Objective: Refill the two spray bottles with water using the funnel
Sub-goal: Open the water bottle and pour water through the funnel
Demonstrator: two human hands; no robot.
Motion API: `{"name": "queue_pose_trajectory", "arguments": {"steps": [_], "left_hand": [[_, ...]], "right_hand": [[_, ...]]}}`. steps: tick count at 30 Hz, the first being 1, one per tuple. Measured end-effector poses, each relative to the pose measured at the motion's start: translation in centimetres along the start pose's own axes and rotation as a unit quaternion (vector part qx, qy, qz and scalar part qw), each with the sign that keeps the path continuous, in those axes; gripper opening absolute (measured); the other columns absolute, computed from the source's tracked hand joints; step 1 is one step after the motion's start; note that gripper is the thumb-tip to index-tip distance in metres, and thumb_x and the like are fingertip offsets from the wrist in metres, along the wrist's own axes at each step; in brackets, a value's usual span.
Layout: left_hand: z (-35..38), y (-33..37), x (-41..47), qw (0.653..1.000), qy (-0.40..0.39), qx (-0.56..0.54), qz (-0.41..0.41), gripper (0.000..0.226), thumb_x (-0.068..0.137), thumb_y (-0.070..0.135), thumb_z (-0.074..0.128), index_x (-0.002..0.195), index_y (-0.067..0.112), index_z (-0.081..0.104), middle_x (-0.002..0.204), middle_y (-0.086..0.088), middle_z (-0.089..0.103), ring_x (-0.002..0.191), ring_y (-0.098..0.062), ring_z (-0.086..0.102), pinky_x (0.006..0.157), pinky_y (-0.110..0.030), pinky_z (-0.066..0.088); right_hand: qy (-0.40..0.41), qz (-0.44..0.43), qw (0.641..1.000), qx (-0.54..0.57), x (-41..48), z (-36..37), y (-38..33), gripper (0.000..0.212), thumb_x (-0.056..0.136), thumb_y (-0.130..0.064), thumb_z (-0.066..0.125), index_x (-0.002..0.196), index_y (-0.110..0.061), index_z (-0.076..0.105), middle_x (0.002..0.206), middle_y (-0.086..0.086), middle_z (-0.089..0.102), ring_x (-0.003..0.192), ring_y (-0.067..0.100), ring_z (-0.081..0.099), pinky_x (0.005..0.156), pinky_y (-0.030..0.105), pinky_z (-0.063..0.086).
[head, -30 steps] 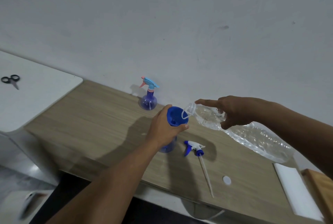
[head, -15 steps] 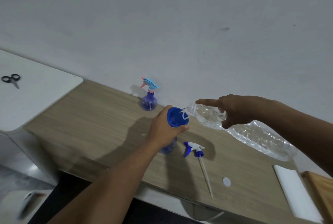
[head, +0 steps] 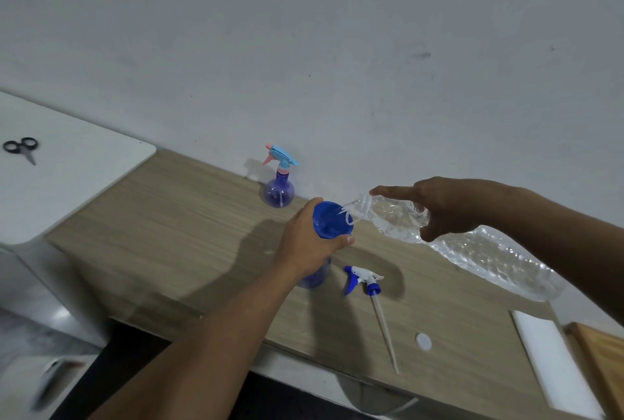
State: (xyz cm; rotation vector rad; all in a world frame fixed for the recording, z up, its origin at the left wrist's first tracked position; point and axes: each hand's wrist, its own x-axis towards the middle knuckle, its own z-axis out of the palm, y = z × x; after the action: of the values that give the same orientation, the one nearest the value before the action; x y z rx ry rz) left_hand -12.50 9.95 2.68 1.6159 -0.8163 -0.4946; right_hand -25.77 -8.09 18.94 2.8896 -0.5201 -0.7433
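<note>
My left hand (head: 309, 240) grips a blue funnel (head: 329, 218) set in the neck of a blue spray bottle (head: 315, 276), mostly hidden behind the hand. My right hand (head: 442, 205) holds a clear water bottle (head: 472, 250) tilted down to the left, its mouth over the funnel rim, the forefinger stretched along its neck. The bottle's blue-and-white spray head (head: 366, 281) lies on the wooden table (head: 189, 217) with its tube pointing toward me. A second purple spray bottle (head: 279, 188) with a blue and pink head stands by the wall.
A white bottle cap (head: 423, 341) lies near the table's front edge. A white block (head: 553, 360) and a wooden board (head: 604, 362) sit at the right end. Black scissors (head: 21, 148) lie on a white surface (head: 74, 176) to the left.
The water bottle's mouth has dipped a little lower over the funnel. My left hand has stayed on the funnel.
</note>
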Motion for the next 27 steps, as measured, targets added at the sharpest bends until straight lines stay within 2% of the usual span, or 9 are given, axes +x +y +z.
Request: {"name": "queue_pose_trajectory", "arguments": {"steps": [6, 12, 15, 24, 27], "left_hand": [[0.1, -0.3, 0.2, 1.000, 0.003, 0.008, -0.002, 0.060, 0.067, 0.043, 0.090, 0.115, 0.039, 0.054, 0.114, 0.020, 0.064, 0.106, -0.002, 0.062, 0.082, -0.015, 0.051], [0.3, -0.4, 0.2, 1.000, 0.008, 0.013, -0.003, 0.057, 0.066, 0.041, 0.090, 0.111, 0.039, 0.055, 0.108, 0.021, 0.065, 0.100, 0.003, 0.062, 0.077, -0.011, 0.048], [0.4, -0.8, 0.5, 1.000, 0.013, 0.017, -0.005, 0.059, 0.063, 0.046, 0.089, 0.111, 0.039, 0.055, 0.108, 0.018, 0.066, 0.099, 0.000, 0.063, 0.081, -0.020, 0.052], [0.7, -1.6, 0.7, 0.999, 0.024, 0.021, -0.016, 0.084, 0.058, 0.056, 0.087, 0.130, 0.033, 0.051, 0.119, 0.014, 0.065, 0.110, -0.007, 0.062, 0.093, -0.031, 0.054], [0.7, -1.9, 0.7, 0.999, 0.032, 0.031, -0.009, 0.078, 0.060, 0.056, 0.087, 0.127, 0.035, 0.052, 0.116, 0.016, 0.065, 0.108, -0.007, 0.063, 0.090, -0.030, 0.054]], "right_hand": [[-0.005, 0.006, 1.000, -0.009, -0.5, -0.1, -0.1, 0.110, 0.086, -0.028, 0.075, 0.139, -0.072, -0.011, 0.110, 0.010, 0.064, 0.089, 0.021, 0.064, 0.083, 0.042, 0.057], [0.035, 0.006, 0.998, 0.044, -0.5, 0.8, -0.5, 0.113, 0.085, -0.028, 0.076, 0.137, -0.074, -0.013, 0.112, 0.007, 0.059, 0.092, 0.020, 0.062, 0.085, 0.044, 0.057], [0.077, -0.003, 0.992, 0.098, -0.7, 2.0, -1.0, 0.112, 0.085, -0.029, 0.076, 0.136, -0.076, -0.012, 0.113, 0.001, 0.055, 0.097, 0.015, 0.060, 0.087, 0.041, 0.056], [0.245, 0.014, 0.923, 0.296, -0.5, 8.1, -0.7, 0.105, 0.085, -0.028, 0.077, 0.139, -0.073, -0.001, 0.116, 0.004, 0.055, 0.102, 0.016, 0.063, 0.086, 0.033, 0.058], [0.305, 0.054, 0.886, 0.346, -0.5, 10.1, 0.4, 0.103, 0.083, -0.025, 0.080, 0.143, -0.064, 0.005, 0.110, 0.004, 0.056, 0.100, 0.020, 0.064, 0.083, 0.036, 0.058]]}}
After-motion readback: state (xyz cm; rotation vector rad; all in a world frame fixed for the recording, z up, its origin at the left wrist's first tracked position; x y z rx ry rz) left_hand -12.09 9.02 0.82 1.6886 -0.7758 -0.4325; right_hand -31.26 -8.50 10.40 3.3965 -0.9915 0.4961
